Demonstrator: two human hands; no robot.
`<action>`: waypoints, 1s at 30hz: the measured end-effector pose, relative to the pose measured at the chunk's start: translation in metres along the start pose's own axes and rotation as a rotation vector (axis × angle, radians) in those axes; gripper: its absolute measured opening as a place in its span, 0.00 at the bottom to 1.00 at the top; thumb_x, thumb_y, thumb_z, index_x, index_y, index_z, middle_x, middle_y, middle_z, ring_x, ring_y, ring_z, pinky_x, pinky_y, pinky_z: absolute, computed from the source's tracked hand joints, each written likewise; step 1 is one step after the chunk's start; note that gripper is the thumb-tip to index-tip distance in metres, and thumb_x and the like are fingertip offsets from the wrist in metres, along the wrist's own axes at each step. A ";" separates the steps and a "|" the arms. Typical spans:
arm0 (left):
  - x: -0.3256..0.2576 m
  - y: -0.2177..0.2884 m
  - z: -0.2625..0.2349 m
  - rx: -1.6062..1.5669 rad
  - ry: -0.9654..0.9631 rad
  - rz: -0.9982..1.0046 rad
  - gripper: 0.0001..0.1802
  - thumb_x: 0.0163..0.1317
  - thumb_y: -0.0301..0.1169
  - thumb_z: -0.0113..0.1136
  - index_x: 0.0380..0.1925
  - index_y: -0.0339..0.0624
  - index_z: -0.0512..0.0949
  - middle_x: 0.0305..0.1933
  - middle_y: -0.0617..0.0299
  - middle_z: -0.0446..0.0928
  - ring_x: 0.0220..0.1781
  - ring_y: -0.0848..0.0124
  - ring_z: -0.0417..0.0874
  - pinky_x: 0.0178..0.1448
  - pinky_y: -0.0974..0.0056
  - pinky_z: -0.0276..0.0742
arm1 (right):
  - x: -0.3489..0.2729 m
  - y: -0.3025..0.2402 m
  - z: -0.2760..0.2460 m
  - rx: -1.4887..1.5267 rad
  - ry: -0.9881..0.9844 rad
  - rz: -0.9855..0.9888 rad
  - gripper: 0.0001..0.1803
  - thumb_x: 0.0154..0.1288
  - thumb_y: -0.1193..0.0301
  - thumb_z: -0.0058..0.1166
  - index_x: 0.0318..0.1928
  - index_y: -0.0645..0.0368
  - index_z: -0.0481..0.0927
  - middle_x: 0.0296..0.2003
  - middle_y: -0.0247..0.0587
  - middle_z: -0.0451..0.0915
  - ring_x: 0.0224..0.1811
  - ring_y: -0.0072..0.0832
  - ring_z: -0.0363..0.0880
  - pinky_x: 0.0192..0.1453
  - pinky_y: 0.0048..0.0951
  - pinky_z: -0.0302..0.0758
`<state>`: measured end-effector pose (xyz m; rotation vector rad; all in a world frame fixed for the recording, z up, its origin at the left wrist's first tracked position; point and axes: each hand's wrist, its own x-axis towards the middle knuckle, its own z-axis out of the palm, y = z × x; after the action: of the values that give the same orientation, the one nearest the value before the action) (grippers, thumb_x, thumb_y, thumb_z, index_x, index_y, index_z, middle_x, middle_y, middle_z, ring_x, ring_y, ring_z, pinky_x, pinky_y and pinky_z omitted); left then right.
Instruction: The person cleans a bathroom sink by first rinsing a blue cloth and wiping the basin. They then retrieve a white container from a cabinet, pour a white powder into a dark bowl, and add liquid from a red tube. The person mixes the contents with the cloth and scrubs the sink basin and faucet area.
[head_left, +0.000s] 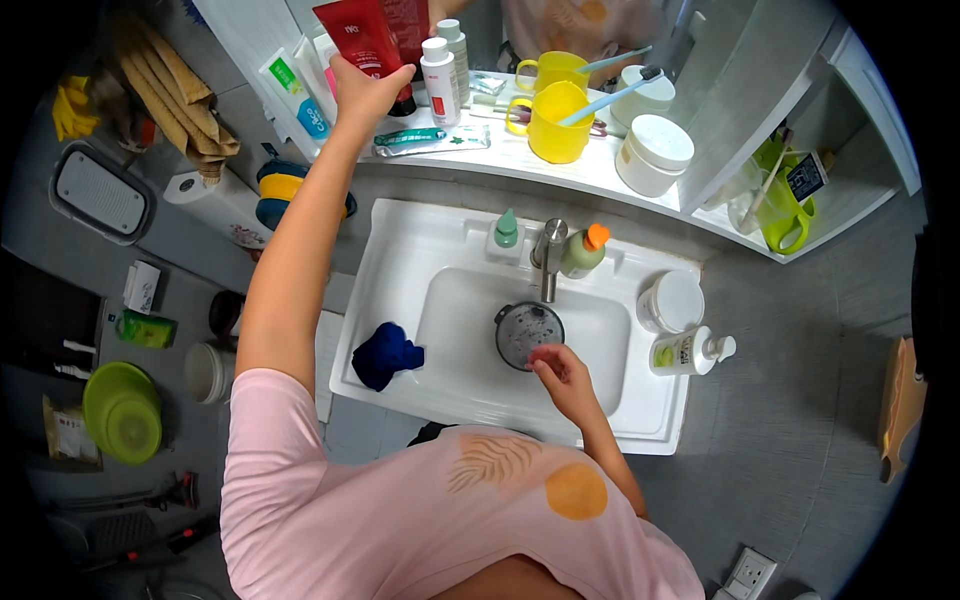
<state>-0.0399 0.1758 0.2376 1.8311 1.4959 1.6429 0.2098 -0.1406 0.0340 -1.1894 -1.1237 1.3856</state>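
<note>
My left hand (370, 98) is raised to the mirror shelf and closed around a red squeeze tube (360, 38) with a black cap at its lower end. Beside that tube are white bottles (439, 80), and a green-and-white toothpaste tube (412, 138) lies in front. My right hand (565, 382) is over the sink, its fingers curled together at the near rim of a round dark-grey vessel (530, 335) with bubbles inside. Anything pinched in those fingers is hidden. The vessel sits in the white sink (455, 350) below the metal faucet (549, 255).
A dark blue cloth (385, 355) lies on the sink's left ledge. Pump bottles (506, 232) flank the faucet; a white jar (672, 301) and pump bottle (688, 352) stand right. The shelf also holds a yellow mug (558, 125) with a toothbrush and a white tub (654, 155).
</note>
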 end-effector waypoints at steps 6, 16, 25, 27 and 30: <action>0.005 -0.031 0.012 0.103 -0.046 0.097 0.42 0.38 0.35 0.73 0.49 0.31 0.56 0.49 0.45 0.67 0.50 0.58 0.73 0.50 0.62 0.74 | -0.011 0.008 -0.015 -0.037 0.051 0.061 0.09 0.62 0.76 0.49 0.44 0.64 0.71 0.37 0.39 0.78 0.40 0.24 0.78 0.43 0.21 0.73; -0.005 -0.028 0.015 0.212 -0.048 -0.023 0.60 0.39 0.35 0.72 0.61 0.25 0.37 0.56 0.37 0.64 0.56 0.51 0.70 0.58 0.60 0.68 | -0.005 -0.005 -0.004 -0.254 -0.071 0.060 0.10 0.62 0.75 0.49 0.44 0.63 0.73 0.37 0.39 0.78 0.41 0.24 0.77 0.44 0.24 0.73; -0.016 -0.026 0.020 0.146 0.007 -0.060 0.51 0.42 0.28 0.61 0.61 0.21 0.39 0.58 0.31 0.60 0.58 0.47 0.67 0.62 0.60 0.64 | -0.010 -0.015 -0.004 -0.362 -0.141 0.087 0.11 0.61 0.75 0.48 0.44 0.65 0.73 0.38 0.44 0.78 0.41 0.29 0.78 0.46 0.27 0.74; -0.018 -0.026 0.022 0.107 0.024 -0.076 0.51 0.42 0.28 0.60 0.60 0.20 0.39 0.59 0.31 0.57 0.60 0.46 0.64 0.64 0.61 0.60 | -0.011 -0.013 -0.004 -0.362 -0.157 0.093 0.11 0.61 0.75 0.48 0.44 0.65 0.73 0.39 0.44 0.78 0.42 0.30 0.78 0.46 0.27 0.74; -0.023 -0.025 0.027 0.035 0.062 -0.048 0.49 0.43 0.26 0.56 0.60 0.20 0.39 0.64 0.31 0.47 0.67 0.45 0.51 0.70 0.61 0.49 | -0.012 -0.015 -0.002 -0.391 -0.167 0.090 0.11 0.61 0.75 0.49 0.44 0.65 0.73 0.39 0.44 0.78 0.42 0.30 0.78 0.46 0.27 0.74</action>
<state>-0.0259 0.1795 0.1971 1.7634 1.5915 1.6755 0.2137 -0.1506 0.0498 -1.4324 -1.5259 1.3913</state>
